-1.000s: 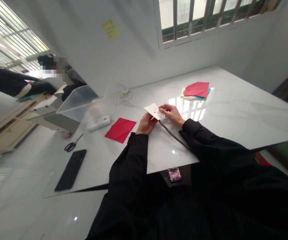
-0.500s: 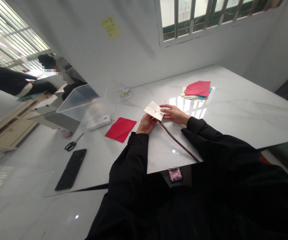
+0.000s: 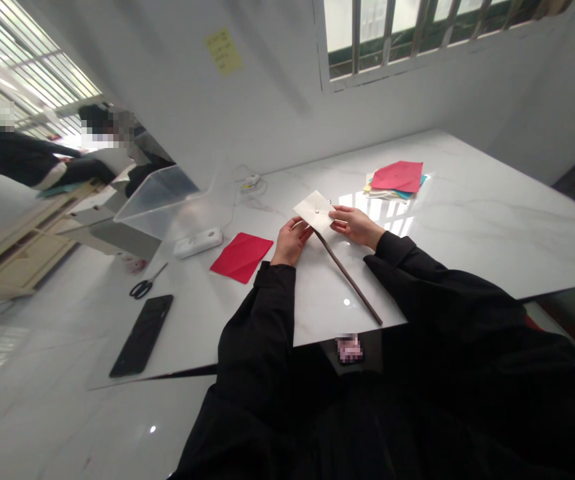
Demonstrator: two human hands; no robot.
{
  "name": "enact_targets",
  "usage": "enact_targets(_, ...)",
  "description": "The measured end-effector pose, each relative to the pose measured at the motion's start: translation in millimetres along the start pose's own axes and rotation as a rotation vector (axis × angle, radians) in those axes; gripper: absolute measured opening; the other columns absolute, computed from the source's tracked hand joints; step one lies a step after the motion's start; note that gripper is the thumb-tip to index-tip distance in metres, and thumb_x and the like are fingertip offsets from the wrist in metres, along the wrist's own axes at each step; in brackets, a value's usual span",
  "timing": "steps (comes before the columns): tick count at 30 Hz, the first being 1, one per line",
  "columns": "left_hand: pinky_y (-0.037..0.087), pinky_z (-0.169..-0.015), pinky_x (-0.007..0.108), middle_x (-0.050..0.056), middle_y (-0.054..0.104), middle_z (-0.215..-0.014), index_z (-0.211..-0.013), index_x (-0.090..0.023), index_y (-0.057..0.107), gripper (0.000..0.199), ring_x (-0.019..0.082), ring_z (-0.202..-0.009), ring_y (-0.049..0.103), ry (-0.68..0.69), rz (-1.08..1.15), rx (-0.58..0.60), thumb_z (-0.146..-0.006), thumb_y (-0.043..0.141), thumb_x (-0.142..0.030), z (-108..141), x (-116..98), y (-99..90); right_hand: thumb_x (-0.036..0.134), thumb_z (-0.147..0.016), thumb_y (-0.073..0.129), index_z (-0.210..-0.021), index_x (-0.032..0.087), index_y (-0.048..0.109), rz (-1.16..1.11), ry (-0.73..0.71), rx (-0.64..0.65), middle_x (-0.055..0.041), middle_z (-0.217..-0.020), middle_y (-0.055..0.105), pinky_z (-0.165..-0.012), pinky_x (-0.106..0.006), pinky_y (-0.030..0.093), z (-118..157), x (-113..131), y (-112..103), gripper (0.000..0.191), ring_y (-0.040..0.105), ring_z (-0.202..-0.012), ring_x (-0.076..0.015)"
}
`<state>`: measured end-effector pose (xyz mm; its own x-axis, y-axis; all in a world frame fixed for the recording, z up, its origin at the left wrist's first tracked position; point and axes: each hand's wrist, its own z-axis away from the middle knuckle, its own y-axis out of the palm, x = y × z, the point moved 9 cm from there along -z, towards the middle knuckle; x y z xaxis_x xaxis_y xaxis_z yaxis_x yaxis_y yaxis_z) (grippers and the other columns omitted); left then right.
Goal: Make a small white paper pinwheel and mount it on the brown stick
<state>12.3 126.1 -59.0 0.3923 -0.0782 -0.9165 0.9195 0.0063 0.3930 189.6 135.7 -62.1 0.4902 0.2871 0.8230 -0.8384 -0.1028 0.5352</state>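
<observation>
A cream square of paper (image 3: 312, 205) with a small shiny dot near its middle is held up over the white table. My left hand (image 3: 290, 241) is closed at its lower left edge, the fingertips partly beneath it. At the right corner my right hand (image 3: 354, 225) pinches the paper between thumb and fingers. From under the paper a thin brown stick (image 3: 350, 280) runs down toward the table's front edge. Left of my left hand lies a red paper square (image 3: 242, 257).
A stack of coloured papers (image 3: 398, 179) lies at the back right. On the left are a white power strip (image 3: 198, 243), scissors (image 3: 142, 287), a black phone (image 3: 142, 337) and a clear plastic bin (image 3: 162, 203). Two people (image 3: 12, 155) sit at the far left.
The cream paper has moved slightly up and right, with both hands around it. The stick's lower end has swung left and now shows fully on the table.
</observation>
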Motion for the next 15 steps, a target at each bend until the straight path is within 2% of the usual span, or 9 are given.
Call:
enact_targets(4, 0.053, -0.102, 0.033, 0.005, 0.079, -0.099, -0.098, -0.018, 0.075, 0.031, 0.018, -0.098, 0.073, 0.075, -0.125, -0.101, -0.073, 0.090, -0.030, -3.6, -6.2, -8.6, 0.013, -0.076, 0.085, -0.093, 0.022, 0.069, 0.014, -0.076, -0.098, 0.0009, -0.089, 0.074, -0.081, -0.025, 0.061, 0.2, 8.4, -8.7, 0.025, 0.067, -0.074, -0.0106)
enact_targets(7, 0.052, -0.103, 0.031, 0.006, 0.079, -0.104, -0.100, -0.018, 0.078, 0.032, 0.020, -0.110, 0.072, 0.167, -0.146, -0.156, -0.075, 0.088, -0.036, -1.0, -14.8, -9.9, 0.018, -0.074, 0.087, -0.093, 0.021, 0.071, 0.062, -0.129, -0.093, 0.0012, -0.086, 0.072, -0.079, -0.027, 0.060, 0.3, 11.5, -8.4, 0.025, 0.065, -0.071, -0.0103)
enact_targets(11, 0.052, -0.104, 0.033, 0.010, 0.079, -0.117, -0.110, -0.017, 0.078, 0.047, 0.023, -0.115, 0.072, 0.173, -0.046, -0.058, -0.079, 0.085, -0.053, 5.5, -15.9, 4.6, 0.025, -0.071, 0.089, -0.093, 0.020, 0.071, 0.101, -0.168, -0.061, -0.0001, -0.089, 0.073, -0.080, -0.029, 0.059, 1.6, 11.5, -5.0, 0.029, 0.067, -0.077, -0.0121)
enact_targets(15, 0.053, -0.104, 0.035, 0.012, 0.077, -0.123, -0.117, -0.018, 0.076, 0.054, 0.025, -0.114, 0.073, 0.125, 0.001, 0.011, -0.077, 0.089, -0.051, 10.7, -14.6, 13.6, 0.031, -0.069, 0.090, -0.093, 0.022, 0.070, 0.119, -0.193, -0.066, -0.0006, -0.090, 0.075, -0.084, -0.031, 0.059, 2.7, 12.8, -6.3, 0.033, 0.068, -0.080, -0.0132)
